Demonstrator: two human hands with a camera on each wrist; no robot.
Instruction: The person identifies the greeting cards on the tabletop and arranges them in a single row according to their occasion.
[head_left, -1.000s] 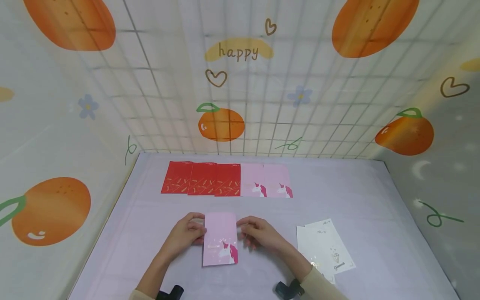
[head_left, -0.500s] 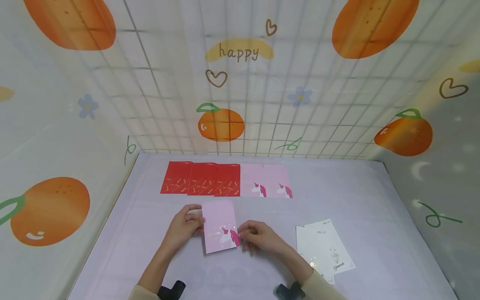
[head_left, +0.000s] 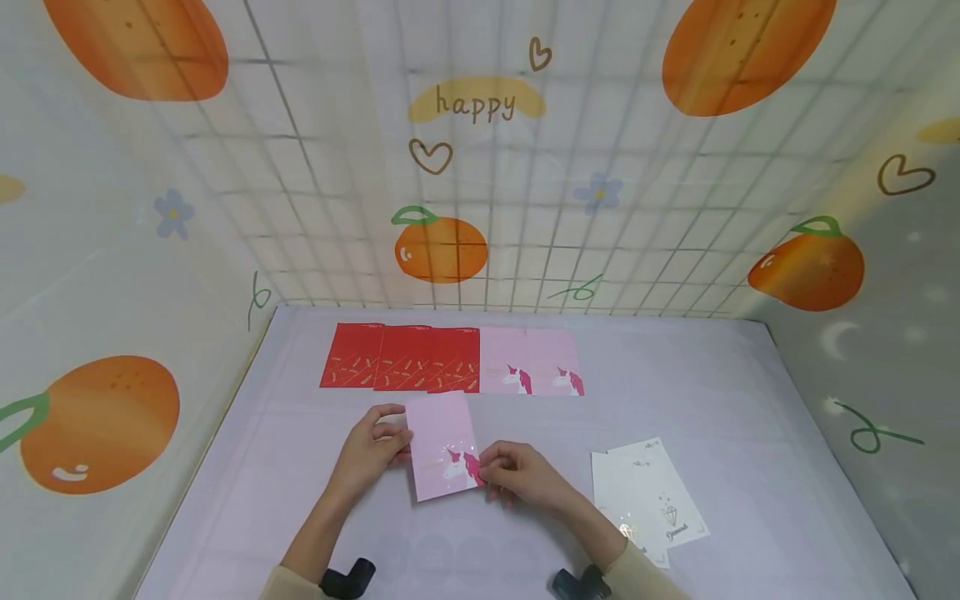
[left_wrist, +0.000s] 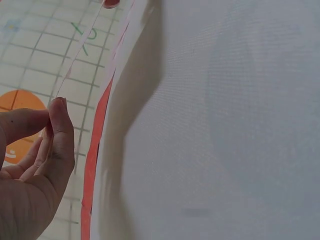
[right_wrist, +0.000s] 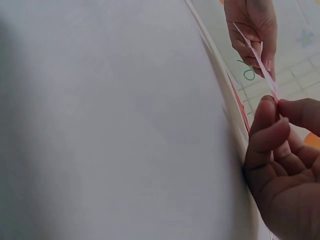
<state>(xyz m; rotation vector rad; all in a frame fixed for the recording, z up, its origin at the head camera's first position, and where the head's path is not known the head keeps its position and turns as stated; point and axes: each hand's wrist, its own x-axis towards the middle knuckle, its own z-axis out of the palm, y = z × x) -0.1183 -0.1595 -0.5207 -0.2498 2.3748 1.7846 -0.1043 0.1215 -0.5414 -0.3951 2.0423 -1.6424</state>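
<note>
At the left edge of the pink card (head_left: 442, 433), the left hand (head_left: 371, 446) pinches between thumb and fingers; near its lower right corner, beside the unicorn print, the right hand (head_left: 525, 475) pinches likewise. Both grips narrow, both holding the one card. Card is off the tabletop (head_left: 712, 392), slightly turned in the head view and nearly edge-on in the wrist views; whether anything is inside it cannot be told. Main risk, as judged: thin stock held only at its sides, so an uneven pull or inward push would bow or crease it, and a slack pinch at the right would let that corner drop. Upper edge comes up close to the row beyond; contact not resolvable. Row consists of three overlapping red cards (head_left: 401, 358), then two pink unicorn cards (head_left: 551, 346) to their right. A low forward push could nudge these out of line. Farther right, overlapping white cards (head_left: 652, 492) lie askew by the right forearm (head_left: 588, 517), the right sleeve (head_left: 637, 573) close to their near corner; likely cause of any disturbance there: sleeve or forearm dragging across them.
</note>
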